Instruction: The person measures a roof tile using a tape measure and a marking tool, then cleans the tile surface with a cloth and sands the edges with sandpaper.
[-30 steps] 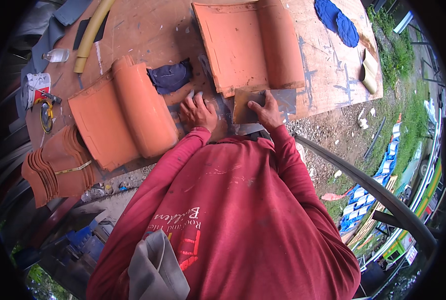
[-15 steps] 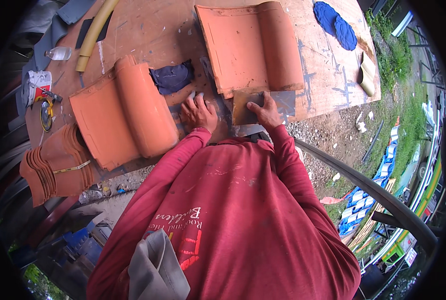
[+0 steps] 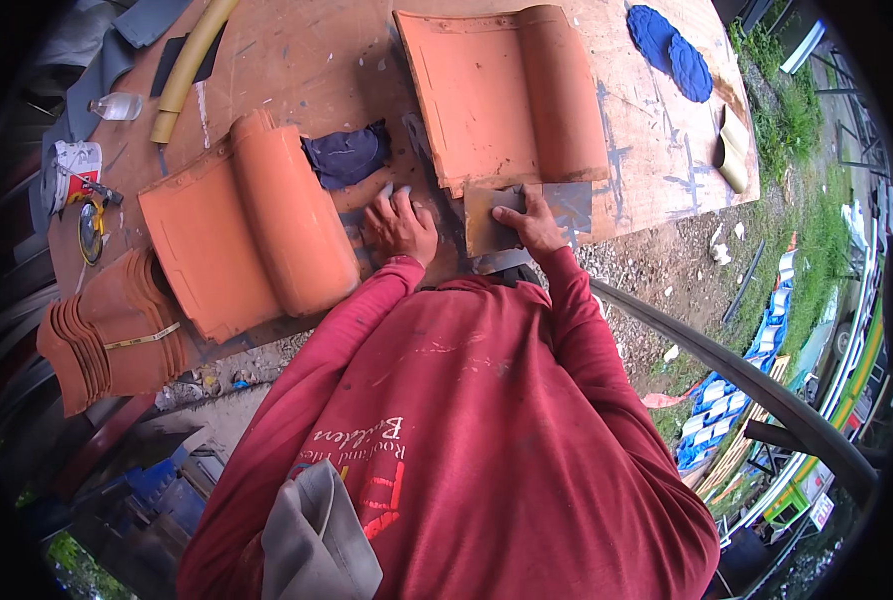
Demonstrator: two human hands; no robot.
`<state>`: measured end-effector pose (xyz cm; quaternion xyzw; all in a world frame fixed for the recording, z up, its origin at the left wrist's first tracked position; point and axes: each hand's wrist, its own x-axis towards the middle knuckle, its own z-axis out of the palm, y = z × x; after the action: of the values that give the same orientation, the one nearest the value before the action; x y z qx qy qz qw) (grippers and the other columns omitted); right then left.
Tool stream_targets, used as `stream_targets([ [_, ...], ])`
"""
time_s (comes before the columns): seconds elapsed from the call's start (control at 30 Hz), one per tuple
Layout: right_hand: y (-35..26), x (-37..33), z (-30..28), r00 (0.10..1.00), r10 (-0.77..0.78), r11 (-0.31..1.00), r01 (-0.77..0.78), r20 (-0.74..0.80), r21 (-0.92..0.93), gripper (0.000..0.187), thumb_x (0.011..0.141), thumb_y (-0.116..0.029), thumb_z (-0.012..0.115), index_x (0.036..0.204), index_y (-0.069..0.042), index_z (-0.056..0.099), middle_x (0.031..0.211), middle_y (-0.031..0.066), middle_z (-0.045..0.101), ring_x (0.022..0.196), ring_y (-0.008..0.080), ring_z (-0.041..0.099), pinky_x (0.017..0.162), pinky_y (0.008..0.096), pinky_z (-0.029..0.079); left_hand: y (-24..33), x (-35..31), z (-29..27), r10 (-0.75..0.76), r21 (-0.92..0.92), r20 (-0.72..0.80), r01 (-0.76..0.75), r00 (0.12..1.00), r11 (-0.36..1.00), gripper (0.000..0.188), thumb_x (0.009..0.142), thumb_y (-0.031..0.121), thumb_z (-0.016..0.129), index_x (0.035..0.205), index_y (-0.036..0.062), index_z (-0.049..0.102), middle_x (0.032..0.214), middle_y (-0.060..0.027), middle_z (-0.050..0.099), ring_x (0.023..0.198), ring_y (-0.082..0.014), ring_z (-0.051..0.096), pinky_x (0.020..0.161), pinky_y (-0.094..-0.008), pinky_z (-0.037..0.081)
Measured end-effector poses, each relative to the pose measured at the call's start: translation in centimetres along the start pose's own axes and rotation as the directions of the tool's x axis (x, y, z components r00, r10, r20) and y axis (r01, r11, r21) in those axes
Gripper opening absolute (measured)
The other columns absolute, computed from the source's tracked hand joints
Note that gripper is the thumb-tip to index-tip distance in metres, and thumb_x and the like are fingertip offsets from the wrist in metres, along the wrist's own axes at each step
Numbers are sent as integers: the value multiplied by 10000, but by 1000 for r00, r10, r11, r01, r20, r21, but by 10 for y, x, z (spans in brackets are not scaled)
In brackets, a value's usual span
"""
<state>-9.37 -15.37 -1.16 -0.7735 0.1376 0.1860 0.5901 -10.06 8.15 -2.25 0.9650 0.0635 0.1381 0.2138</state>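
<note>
While the board holds two roof tiles apart, both hands work the bare strip between them.

The left hand [image 3: 399, 226] lies flat on the plywood table [image 3: 307, 70], fingers spread and gripping nothing, likely as a brace. The right hand [image 3: 533, 222] presses down on a flat metal sheet [image 3: 527, 215], fingers curled over its near edge, pinning it. That sheet sits at 6 o'clock from the far orange tile [image 3: 502, 95]; the near orange tile [image 3: 247, 225] lies at 9 o'clock from the left hand, a dark blue rag [image 3: 345, 155] at 11.
</note>
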Motion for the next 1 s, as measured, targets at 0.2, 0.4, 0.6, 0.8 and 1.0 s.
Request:
stream_targets([
  [0.2,-19,-16,-12,990,94,944,-121,101,308,735,850,-317,833,1360,101,509,1236,225,654,1161,293,646,939,375,542,2,-3,-1,-32,41,32,31,999,999,347,887,204,615,1216,94,626,1336,-167,554,1148,-421,513,979,-540,439],
  [0.4,-20,-13,8,998,-5,995,-1,65,103,677,840,-304,846,1300,86,538,1112,158,677,1014,206,663,850,340,552,1,2,-1,50,17,-41,-49,998,999,345,889,201,614,1218,97,628,1353,-166,553,1153,-418,518,978,-539,440],
  [0.6,-20,-16,-8,1000,-13,939,17,-16,343,501,861,-181,809,1235,54,572,1063,137,703,941,212,693,866,341,559,0,2,-1,38,23,-24,-38,999,999,340,885,201,613,1209,98,625,1345,-167,551,1145,-413,522,976,-539,441],
  [0.8,-20,-12,-6,999,-41,978,46,-29,202,472,860,-179,801,1224,48,604,1102,160,715,982,232,701,911,359,541,0,-1,-3,28,75,-17,-26,999,997,349,879,204,616,1211,96,620,1339,-177,545,1144,-412,520,987,-540,437],
  [1.0,-11,-7,1,997,-72,995,72,-11,73,528,861,-241,793,1267,38,601,1122,168,715,1028,247,703,918,363,545,2,2,-2,82,17,-45,-82,996,997,359,879,216,621,1216,93,613,1332,-179,537,1151,-416,508,997,-542,430],
])
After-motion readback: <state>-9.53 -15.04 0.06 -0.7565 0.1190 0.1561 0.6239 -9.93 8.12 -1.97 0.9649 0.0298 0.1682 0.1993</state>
